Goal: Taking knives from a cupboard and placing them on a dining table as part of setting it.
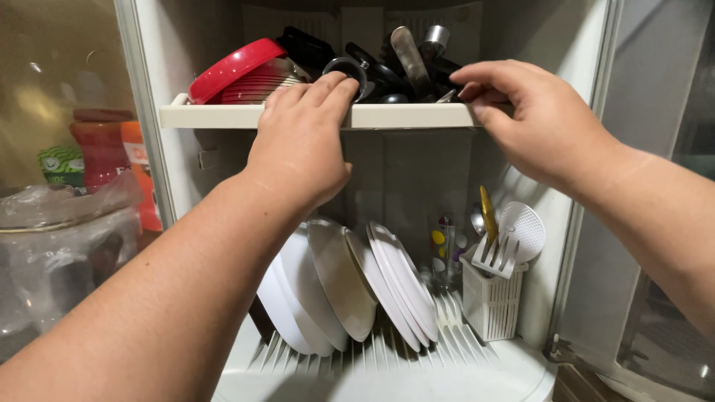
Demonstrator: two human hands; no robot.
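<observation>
Inside the cabinet [186, 59], both hands grip the front edge of the upper tray [402, 115]: the left hand [302, 145] near its middle, the right hand [532, 119] at its right end. White plates [350, 279] stand in the rack below, beside a utensil basket [491, 301].

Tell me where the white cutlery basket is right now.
The white cutlery basket stands at the lower rack's right end, right of the upright white plates, below the right hand.
</observation>
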